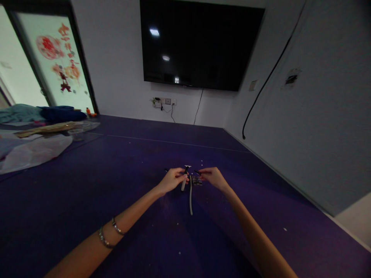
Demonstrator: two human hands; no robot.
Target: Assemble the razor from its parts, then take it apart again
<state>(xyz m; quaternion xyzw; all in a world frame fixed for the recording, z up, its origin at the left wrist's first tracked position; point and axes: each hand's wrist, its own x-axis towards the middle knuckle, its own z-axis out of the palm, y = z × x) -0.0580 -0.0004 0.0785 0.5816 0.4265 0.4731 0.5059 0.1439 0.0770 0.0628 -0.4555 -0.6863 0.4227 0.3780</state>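
My left hand (173,180) is closed around a slim T-shaped tool (183,183) with a pale handle, a dark neck and a small white crosswise head. It looks like a razor, but its kind is not certain. In the fingertips of my right hand (213,177) is a small black stick-like piece (197,172), held just right of the tool's head and apart from it. Between the hands, a grey strip or tube (191,200) lies lengthwise on the dark blue tabletop (139,239). By the right fingers sits a cluster of small dark and silvery parts (197,181). A dark tip (166,170) shows behind the left hand.
At the far left lie folded cloths (62,114), a clear plastic bag (40,152) and a small orange object (88,112). A television (199,44) hangs on the back wall above sockets (167,101). A black cable (265,83) dangles along the right wall. White specks dot the tabletop.
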